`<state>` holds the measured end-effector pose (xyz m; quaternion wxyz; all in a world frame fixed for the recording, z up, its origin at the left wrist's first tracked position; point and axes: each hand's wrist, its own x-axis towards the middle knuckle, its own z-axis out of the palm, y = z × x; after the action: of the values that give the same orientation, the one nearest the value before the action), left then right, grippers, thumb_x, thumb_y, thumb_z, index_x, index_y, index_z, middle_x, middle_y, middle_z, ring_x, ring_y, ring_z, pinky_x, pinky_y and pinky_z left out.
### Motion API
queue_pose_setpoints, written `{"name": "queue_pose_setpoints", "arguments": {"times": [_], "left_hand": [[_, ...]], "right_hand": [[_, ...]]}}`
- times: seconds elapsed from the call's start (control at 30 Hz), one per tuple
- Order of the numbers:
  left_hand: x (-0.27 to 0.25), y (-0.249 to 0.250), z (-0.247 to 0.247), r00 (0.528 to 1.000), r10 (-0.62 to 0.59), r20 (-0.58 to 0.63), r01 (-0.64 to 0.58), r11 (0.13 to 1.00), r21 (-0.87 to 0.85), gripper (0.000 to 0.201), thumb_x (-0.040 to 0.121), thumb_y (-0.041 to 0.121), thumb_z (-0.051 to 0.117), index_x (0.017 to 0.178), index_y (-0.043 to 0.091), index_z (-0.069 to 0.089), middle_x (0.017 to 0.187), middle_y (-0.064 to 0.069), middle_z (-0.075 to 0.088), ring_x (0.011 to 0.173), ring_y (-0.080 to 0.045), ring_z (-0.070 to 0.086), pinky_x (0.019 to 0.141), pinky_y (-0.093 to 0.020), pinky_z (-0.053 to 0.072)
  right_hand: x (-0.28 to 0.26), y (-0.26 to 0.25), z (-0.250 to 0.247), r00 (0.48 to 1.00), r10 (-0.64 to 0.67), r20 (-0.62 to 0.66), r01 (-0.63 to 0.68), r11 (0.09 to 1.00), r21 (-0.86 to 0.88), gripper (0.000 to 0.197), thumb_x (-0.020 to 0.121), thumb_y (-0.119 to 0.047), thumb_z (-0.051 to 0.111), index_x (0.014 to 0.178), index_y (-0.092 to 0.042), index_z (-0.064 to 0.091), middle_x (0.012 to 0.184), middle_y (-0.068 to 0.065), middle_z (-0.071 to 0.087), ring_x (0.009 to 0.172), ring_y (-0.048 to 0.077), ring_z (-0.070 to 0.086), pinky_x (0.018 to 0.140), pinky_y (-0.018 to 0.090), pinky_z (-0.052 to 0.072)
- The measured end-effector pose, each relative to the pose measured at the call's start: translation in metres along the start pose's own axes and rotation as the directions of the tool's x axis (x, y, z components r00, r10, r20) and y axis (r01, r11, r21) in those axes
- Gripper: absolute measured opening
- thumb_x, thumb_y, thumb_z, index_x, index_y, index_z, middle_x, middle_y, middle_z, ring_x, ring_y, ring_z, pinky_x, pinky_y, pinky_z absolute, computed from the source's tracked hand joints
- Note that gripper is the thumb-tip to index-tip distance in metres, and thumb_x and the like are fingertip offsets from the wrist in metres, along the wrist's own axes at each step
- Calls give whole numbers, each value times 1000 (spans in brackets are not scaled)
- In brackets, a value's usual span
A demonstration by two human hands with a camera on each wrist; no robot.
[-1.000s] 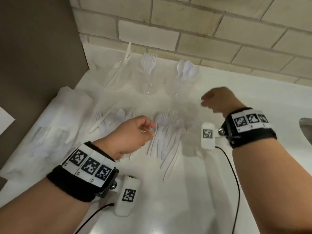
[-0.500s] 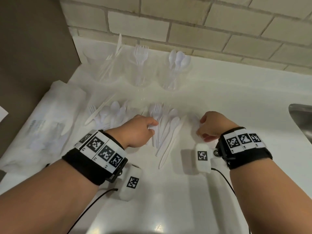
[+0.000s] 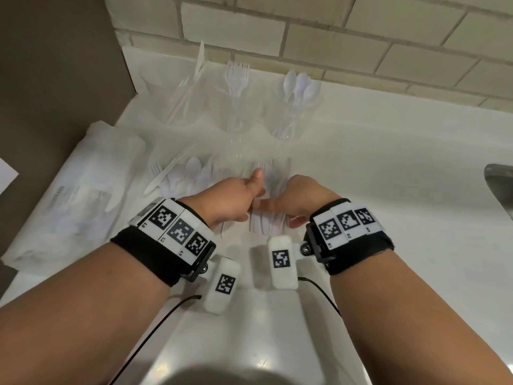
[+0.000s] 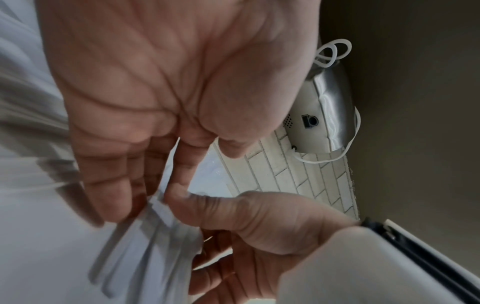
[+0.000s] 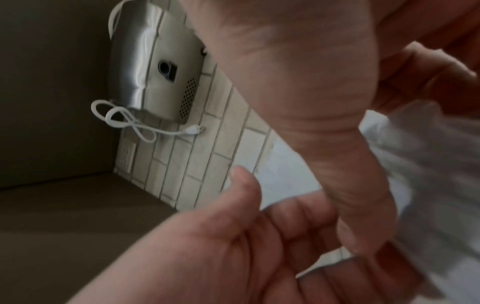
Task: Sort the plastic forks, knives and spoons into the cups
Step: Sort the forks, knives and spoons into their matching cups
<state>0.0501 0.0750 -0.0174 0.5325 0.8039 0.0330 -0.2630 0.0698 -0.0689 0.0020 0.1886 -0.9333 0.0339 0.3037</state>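
White plastic cutlery pile [image 3: 268, 218] on the counter is now being closed in on by both hands, right hand [image 3: 301, 200] newly arrived beside left hand [image 3: 230, 200]; left wrist view: fingers [image 4: 109, 189] pinching handles [image 4: 145, 246]; right wrist view: right grip unclear, so gathering is starting.

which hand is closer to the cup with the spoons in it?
Right. The right hand sits nearly straight below the spoon cup in the head view; the left hand is further left, under the fork cup. Neither touches it.
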Motion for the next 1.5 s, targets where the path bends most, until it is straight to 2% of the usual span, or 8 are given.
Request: {"name": "queue_pose_setpoints", "arguments": {"times": [0.27, 0.5, 0.67, 0.97, 1.17, 1.27, 1.37, 1.5], "left_hand": [[-1, 1, -2, 997, -36, 68, 54, 959, -280, 69, 95, 60, 25, 121, 7, 61, 104, 1, 64, 88, -13, 60, 85, -33, 49], [0, 0, -2, 989, -44, 139, 93, 924, -371, 76, 90, 67, 30, 141, 12, 43, 144, -3, 49, 130, -16, 47, 97, -37, 46], [-1, 1, -3, 994, -20, 109, 56, 941, -334, 73, 94, 63, 22, 139, 10, 46, 140, -4, 53, 127, -17, 49, 102, -37, 42], [-15, 1, -9, 996, -12, 89, 49, 907, -419, 67, 95, 58, 25, 127, 7, 54, 128, -9, 60, 121, -18, 54, 104, -39, 44], [-31, 1, -27, 984, -62, -166, -33, 855, -517, 59, 94, 60, 28, 104, 9, 56, 117, -12, 60, 112, -22, 58, 95, -39, 50], [-36, 0, -38, 981, -99, -166, -38, 745, -666, 64, 93, 62, 28, 110, 6, 55, 118, -16, 59, 109, -25, 59, 87, -36, 52], [-37, -4, -45, 991, -118, -64, 31, 663, -748, 70, 92, 65, 28, 117, 5, 53, 121, -17, 58, 114, -29, 57, 90, -39, 50], [-33, -14, -46, 989, -121, 86, 144, 647, -749, 79, 89, 71, 28, 121, 4, 56, 125, -19, 60, 115, -34, 58, 93, -47, 49]], "right_hand": [[22, -23, 8, 997, -72, 14, 73, 949, -308, 36, 90, -34, 62, 64, -15, 46, 66, 2, 50, 56, 13, 48, 56, 22, 43], [35, -34, 17, 989, -146, 25, 141, 870, -472, 32, 94, -33, 51, 112, -10, 63, 76, 0, 54, 71, 18, 54, 72, 31, 44], [41, -22, 30, 974, -174, -145, 131, 955, -267, 36, 87, -30, 56, 119, -12, 58, 123, 14, 58, 113, 32, 56, 81, 34, 43], [48, -26, 42, 959, -134, -250, 86, 978, -191, 31, 89, -24, 52, 115, -9, 57, 96, 5, 51, 95, 25, 57, 69, 32, 38], [23, -29, 7, 972, -176, -152, 122, 943, -311, 32, 96, -12, 45, 124, 2, 51, 123, 17, 56, 113, 31, 56, 86, 32, 44], [10, -29, -23, 945, -198, -261, 235, 965, 118, 21, 80, -8, 58, 101, -5, 56, 90, 9, 55, 88, 27, 54, 65, 28, 41], [-5, -44, -39, 878, -325, -351, 471, 466, 749, 15, 76, 6, 55, 85, -5, 49, 72, 9, 52, 66, 22, 53, 59, 29, 44], [-24, -73, -48, 712, -499, -494, 600, 68, 797, 22, 82, 14, 42, 85, -7, 50, 64, 1, 54, 59, 15, 53, 58, 25, 44]]}}
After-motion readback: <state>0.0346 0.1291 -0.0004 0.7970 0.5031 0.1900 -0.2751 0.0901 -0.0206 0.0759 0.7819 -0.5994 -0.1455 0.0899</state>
